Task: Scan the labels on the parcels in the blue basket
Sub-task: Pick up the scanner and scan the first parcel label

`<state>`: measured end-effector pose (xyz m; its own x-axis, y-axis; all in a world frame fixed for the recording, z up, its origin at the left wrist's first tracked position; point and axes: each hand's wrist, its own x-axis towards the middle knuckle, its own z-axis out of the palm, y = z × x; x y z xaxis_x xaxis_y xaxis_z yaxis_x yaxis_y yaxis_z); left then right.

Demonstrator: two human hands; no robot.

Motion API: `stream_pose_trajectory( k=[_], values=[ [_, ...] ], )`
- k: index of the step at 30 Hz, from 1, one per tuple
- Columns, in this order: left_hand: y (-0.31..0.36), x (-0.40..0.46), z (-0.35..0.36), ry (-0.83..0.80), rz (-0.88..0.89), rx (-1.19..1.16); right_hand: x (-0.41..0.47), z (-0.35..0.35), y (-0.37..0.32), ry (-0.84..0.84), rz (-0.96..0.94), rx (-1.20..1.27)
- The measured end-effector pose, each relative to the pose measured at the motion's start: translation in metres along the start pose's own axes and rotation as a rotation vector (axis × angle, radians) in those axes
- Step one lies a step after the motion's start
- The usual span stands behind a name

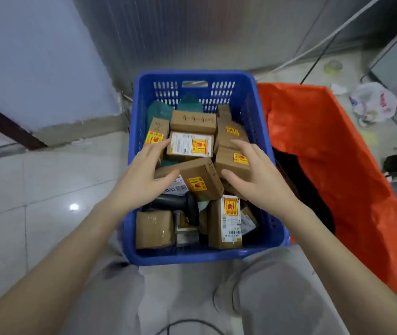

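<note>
Brimming blue basket [260,131] of brown label-stickered parcels [192,182], both hands' fingers [161,151] spread open, ungripping.

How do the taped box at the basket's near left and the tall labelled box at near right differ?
The taped box shows a bare brown face covered in clear tape, with no label visible; the labelled box shows a white shipping label and a yellow-red sticker. The taped box sits squat; the labelled box stands on end, taller and narrower. Both are brown cardboard, lie in the blue basket, and neither hand touches them.
</note>
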<state>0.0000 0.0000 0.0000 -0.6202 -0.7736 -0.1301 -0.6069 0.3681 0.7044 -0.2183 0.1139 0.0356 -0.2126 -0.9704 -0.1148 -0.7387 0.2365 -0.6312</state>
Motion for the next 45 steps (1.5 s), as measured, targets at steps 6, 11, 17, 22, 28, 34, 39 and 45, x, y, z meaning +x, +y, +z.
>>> stream_pose_trajectory(
  k=[6, 11, 17, 22, 28, 34, 39, 45],
  values=[
    [-0.035, 0.025, 0.034, -0.218, -0.105, 0.165, 0.019, 0.035, 0.028, -0.059, 0.079, 0.031],
    [-0.058, 0.033, 0.056, -0.334, -0.123, 0.156, 0.03, 0.056, 0.042, -0.088, 0.095, 0.03],
    [-0.078, 0.034, 0.075, -0.465, -0.183, 0.171, 0.039, 0.073, 0.052, -0.111, 0.124, 0.074],
    [-0.09, 0.038, 0.083, -0.577, -0.217, 0.226, 0.041, 0.082, 0.056, -0.141, 0.133, 0.09],
    [-0.091, 0.042, 0.085, -0.599, -0.151, 0.36, 0.045, 0.084, 0.055, -0.15, 0.141, 0.096],
    [-0.085, 0.046, 0.07, -0.557, -0.071, 0.348, 0.044, 0.082, 0.056, -0.132, 0.155, 0.112],
    [-0.072, 0.05, 0.04, -0.456, -0.158, 0.027, 0.045, 0.076, 0.057, -0.095, 0.178, 0.116],
    [-0.057, 0.057, 0.009, -0.197, -0.246, -0.302, 0.054, 0.076, 0.058, -0.085, 0.211, 0.129]
  ],
)
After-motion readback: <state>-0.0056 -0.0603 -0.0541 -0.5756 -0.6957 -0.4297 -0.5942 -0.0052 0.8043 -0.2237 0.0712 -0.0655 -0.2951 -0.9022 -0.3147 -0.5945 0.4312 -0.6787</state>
